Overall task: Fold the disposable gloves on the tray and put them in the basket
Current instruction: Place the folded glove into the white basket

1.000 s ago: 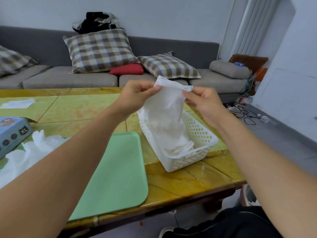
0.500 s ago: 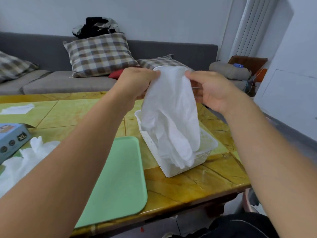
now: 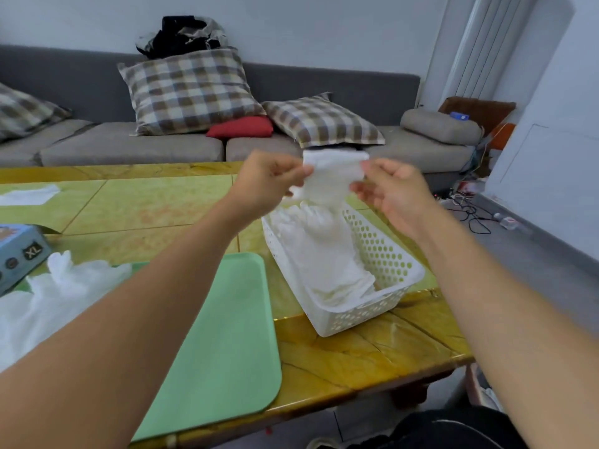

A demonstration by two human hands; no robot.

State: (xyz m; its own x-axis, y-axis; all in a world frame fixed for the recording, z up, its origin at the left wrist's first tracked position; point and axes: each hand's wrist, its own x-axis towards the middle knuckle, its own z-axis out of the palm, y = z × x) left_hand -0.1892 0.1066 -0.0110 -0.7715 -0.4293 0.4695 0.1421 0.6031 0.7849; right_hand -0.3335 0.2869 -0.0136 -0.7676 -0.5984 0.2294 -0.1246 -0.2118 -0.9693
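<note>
White glove (image 3: 330, 176) stretched above basket (image 3: 385, 254), left hand (image 3: 269, 179) and right hand (image 3: 393, 189) fingers pinching its top corners

The left forearm is covering part of the tray (image 3: 227, 335) and the loose glove pile (image 3: 64, 286) at nine o'clock. The blue box (image 3: 22, 251) is running off the left edge, its print blurring.

text: "XL" — black label | on: blue box (image 3: 19, 254) — table's left edge | rest: unreadable
</note>
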